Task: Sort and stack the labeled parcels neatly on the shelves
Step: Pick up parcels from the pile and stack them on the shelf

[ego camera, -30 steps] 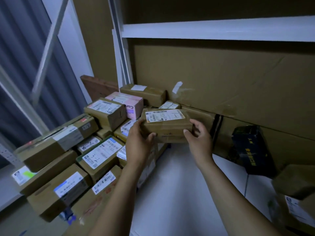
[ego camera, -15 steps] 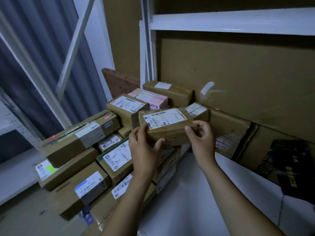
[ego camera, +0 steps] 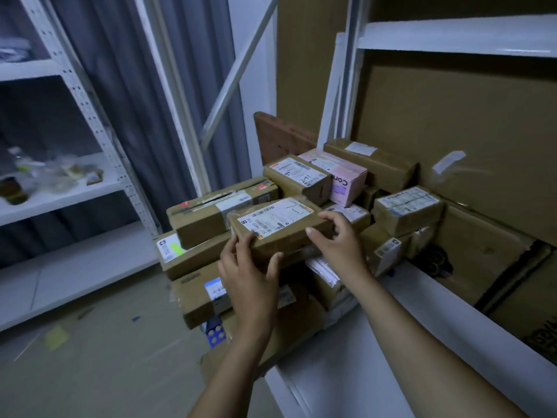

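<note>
The labelled parcel [ego camera: 280, 227], a flat brown box with its shipping label facing up, was off the shelf [ego camera: 346, 375] and held between both hands above the front of the stack. The left hand [ego camera: 250, 279] grasped its near left corner, thumb across the front face and fingers [ego camera: 239, 245] curled round the end. The right hand [ego camera: 337, 241] grasped the right end, fingers [ego camera: 327, 217] hooked over the top edge. In my judgement, a grip at both ends kept the box level and its label readable for sorting. Just beyond the left fingers lay a long taped box [ego camera: 220, 212], resting on a parcel with a green sticker [ego camera: 187, 254]. Beyond the right fingers sat a box marked 2-41 [ego camera: 298, 178] and a pink box [ego camera: 346, 179]. To the right of those fingers, a small labelled parcel [ego camera: 407, 209] stood near the cardboard backing [ego camera: 452, 131]. Most labels in the stack faced upward, apparently so they could be read. Whether the held parcel touched the boxes beneath could not be told, as the hands hid its underside. Its placement was judged not yet done.
</note>
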